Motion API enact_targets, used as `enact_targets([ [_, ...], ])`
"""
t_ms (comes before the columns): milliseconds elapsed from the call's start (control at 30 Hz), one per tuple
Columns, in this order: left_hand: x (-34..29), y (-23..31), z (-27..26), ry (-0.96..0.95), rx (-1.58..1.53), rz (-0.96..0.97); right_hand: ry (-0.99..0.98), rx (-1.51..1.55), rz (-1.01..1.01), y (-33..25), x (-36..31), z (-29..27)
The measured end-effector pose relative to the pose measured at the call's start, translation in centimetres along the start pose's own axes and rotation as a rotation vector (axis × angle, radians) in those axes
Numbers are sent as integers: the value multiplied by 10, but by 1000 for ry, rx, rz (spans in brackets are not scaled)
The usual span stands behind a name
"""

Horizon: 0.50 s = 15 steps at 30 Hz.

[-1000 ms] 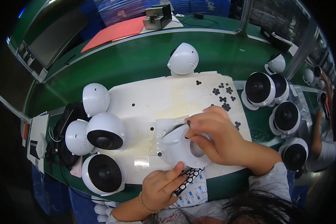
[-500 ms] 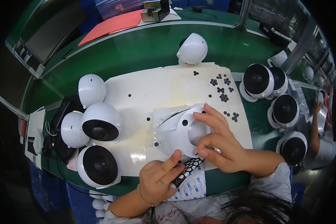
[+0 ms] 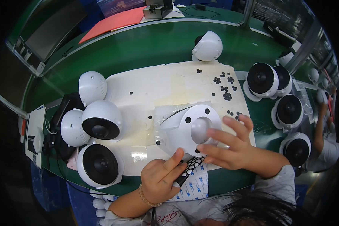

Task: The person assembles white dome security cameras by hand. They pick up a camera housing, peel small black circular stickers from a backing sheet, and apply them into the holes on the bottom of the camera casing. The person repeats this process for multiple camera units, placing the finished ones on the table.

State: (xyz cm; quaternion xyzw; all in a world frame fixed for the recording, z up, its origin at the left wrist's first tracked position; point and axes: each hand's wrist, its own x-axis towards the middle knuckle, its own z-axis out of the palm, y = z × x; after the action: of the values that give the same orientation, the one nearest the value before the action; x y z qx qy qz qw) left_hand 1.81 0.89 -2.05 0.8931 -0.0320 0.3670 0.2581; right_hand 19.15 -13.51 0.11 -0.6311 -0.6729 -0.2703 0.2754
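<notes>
Camera, white and ball-shaped (image 3: 172, 136), lies on its side in the head view, on a clear plastic sheet (image 3: 164, 113) near the close edge of the white board (image 3: 147, 83) that covers part of the green desk (image 3: 139, 45). Change over the last half second: right hand (image 3: 239, 148), pinched at the near rim of the base ring (image 3: 186, 133), has now spread its fingers, nothing visible between them, fingertips hovering close by the near-rim black disc (image 3: 197, 151); contact with it uncertain. Two more discs sit on the ring, one at upper left (image 3: 188, 119), one at the top (image 3: 207, 111). All three positions now read clearly, so that round of pad placing looks done, to my judgement. Orientation: open base faces upward and somewhat right; body tapers off leftward, so long axis runs roughly left to right across the board. Left hand (image 3: 160, 182) grips the black-and-white spotted pad sheet (image 3: 194, 164) just below the ring, index extended toward the camera's near side; can't tell if it touches. Finished-looking cameras flank the board, left (image 3: 103, 162) and right (image 3: 260, 81).
</notes>
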Motion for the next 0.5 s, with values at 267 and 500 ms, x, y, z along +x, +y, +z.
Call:
enact_targets([
  [267, -1, -1, 2, -24, 23, 8, -119, 615, 68, -26, 27, -1],
  [500, 1, 0, 0, -13, 49, 26, -36, 640, -17, -22, 16, -3],
])
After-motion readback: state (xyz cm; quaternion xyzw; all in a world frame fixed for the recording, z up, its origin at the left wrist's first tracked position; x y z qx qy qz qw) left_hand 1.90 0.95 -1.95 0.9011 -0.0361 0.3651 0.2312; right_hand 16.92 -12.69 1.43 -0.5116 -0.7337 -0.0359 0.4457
